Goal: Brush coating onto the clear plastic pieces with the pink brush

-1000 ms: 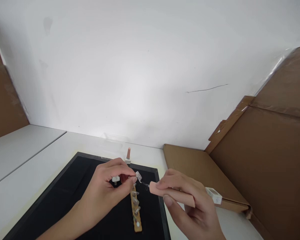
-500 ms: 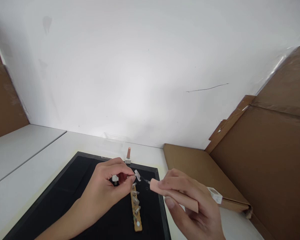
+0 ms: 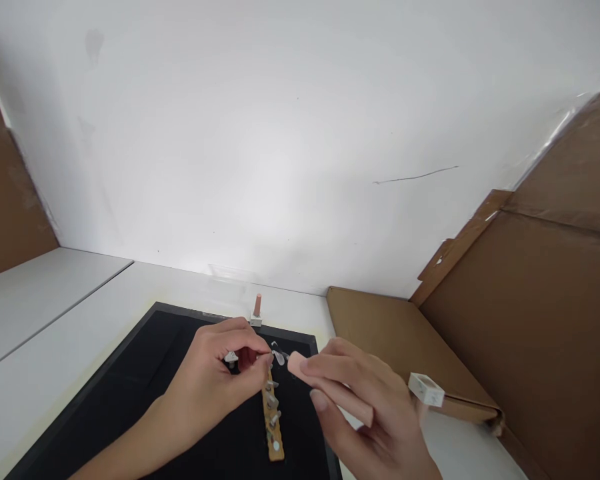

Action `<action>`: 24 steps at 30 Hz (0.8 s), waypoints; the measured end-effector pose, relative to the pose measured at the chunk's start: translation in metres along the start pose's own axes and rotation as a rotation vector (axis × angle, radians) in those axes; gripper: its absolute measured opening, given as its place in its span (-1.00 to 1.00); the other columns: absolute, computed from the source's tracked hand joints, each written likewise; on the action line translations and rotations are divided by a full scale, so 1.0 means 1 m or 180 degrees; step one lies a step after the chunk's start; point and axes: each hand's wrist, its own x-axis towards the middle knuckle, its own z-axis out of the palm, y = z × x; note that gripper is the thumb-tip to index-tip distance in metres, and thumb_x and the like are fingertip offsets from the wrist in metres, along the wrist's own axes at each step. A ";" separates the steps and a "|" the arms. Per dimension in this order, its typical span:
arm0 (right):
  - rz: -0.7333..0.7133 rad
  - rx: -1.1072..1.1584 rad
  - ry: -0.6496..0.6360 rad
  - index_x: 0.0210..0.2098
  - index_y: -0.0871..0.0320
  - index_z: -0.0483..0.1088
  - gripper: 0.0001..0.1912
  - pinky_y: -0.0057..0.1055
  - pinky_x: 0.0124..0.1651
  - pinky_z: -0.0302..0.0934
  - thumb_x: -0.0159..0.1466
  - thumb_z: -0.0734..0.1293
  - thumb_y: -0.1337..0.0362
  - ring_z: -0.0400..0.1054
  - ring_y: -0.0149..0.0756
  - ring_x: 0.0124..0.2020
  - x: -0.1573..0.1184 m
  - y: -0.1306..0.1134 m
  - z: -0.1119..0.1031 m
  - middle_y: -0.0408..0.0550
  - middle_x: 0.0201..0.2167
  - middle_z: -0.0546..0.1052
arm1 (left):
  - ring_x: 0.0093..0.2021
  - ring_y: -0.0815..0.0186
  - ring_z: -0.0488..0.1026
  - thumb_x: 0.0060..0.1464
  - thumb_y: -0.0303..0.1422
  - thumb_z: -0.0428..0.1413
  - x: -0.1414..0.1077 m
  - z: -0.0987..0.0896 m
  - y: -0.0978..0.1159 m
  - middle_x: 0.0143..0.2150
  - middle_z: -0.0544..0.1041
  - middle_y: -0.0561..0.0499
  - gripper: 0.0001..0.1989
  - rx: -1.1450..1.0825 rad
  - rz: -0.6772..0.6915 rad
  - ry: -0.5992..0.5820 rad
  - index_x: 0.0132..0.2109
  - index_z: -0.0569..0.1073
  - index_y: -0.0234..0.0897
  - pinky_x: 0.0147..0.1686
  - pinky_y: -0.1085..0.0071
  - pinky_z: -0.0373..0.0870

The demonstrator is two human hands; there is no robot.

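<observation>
Between thumb and forefinger, my left hand [image 3: 230,363] pinches the end of a small clear nail tip [image 3: 279,357]. My right hand [image 3: 365,400] grips a pink polish brush handle [image 3: 333,389], its thin dark brush reaching the nail tip from the right. Just below my left fingertips, a yellowish-brown strip [image 3: 275,440] lies on the black mat [image 3: 180,373] with several small clear pieces standing on it. Behind my hands, at the mat's back edge, stands a small bottle with a pink cap [image 3: 257,307].
A white square-topped bottle [image 3: 427,389] is beyond my right hand, near a flat cardboard box [image 3: 380,333]. Part of a small white object [image 3: 231,358] shows behind my left hand. Cardboard panels [image 3: 555,300] stand at both sides, with a white wall [image 3: 260,147] behind.
My right hand and the brush have moved left, bringing the brush onto the nail tip, which has turned slightly. The white square-topped bottle shows more fully. My left hand has barely moved.
</observation>
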 end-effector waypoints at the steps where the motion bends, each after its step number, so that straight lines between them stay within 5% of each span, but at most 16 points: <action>1: 0.0014 -0.0095 -0.0042 -0.23 0.10 0.36 -0.69 -0.47 -0.59 0.02 0.13 0.18 0.57 0.18 -0.39 -0.62 0.000 0.000 0.001 -0.21 -0.62 0.35 | -0.58 0.41 0.38 -0.01 -0.52 0.07 0.000 0.000 -0.001 -0.57 0.43 0.01 -0.83 0.0010 0.0001 0.0011 -0.46 0.54 -0.36 -0.63 0.56 0.27; 14: 0.0057 -0.0102 0.0040 -0.28 0.09 0.33 -0.74 -0.46 -0.58 0.12 0.15 0.19 0.56 0.21 -0.38 -0.62 0.000 0.007 0.003 -0.18 -0.61 0.43 | -0.52 0.42 0.38 0.07 -0.55 0.12 0.001 0.000 -0.011 -0.50 0.49 0.06 -0.85 0.0069 0.0062 0.0111 -0.39 0.54 -0.27 -0.49 0.54 0.36; 24: -0.0152 -0.0456 0.0004 -0.20 0.11 0.35 -0.72 -0.45 -0.58 0.12 0.16 0.22 0.54 0.25 -0.37 -0.61 0.005 0.007 0.001 -0.16 -0.59 0.41 | -0.43 0.26 0.54 0.18 -0.53 0.04 0.000 0.002 -0.015 -0.39 0.61 -0.03 -0.87 0.1433 0.1022 0.0139 -0.27 0.47 -0.31 -0.42 0.37 0.44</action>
